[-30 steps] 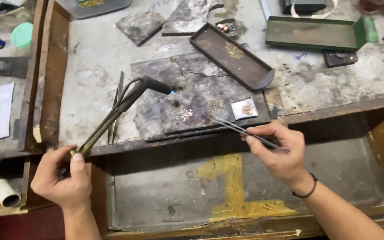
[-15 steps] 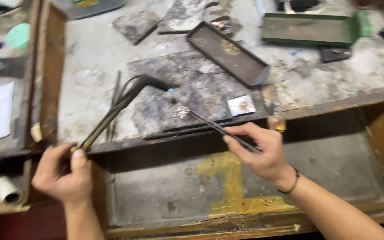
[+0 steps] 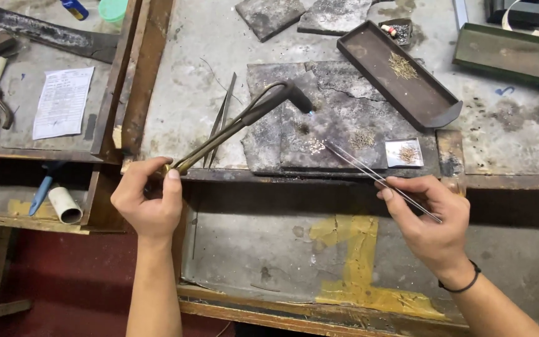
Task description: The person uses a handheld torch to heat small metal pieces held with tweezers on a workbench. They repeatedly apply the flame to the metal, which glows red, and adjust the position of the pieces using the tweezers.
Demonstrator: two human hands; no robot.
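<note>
Left hand [image 3: 148, 209], lower left: fingers closed round brass torch [image 3: 238, 122] handle, nozzle angled onto charred slab [image 3: 338, 112] at centre, heat kept off bare bench. Right hand [image 3: 428, 218], lower right: pinches long tweezers [image 3: 378, 178], tips reaching small gold pieces [image 3: 310, 145] on slab (fingers stay well back). Upper right: dark tray [image 3: 432, 103], more bits, within reach.

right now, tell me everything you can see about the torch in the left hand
The torch is a long, thin tool of brass-coloured tubes ending in a dark, bent nozzle. The left hand grips its near end at the bench edge. It slants up and to the right, its nozzle over the scorched dark slab, pointing toward the tweezers tip. Whether it touches the slab cannot be told.
</note>
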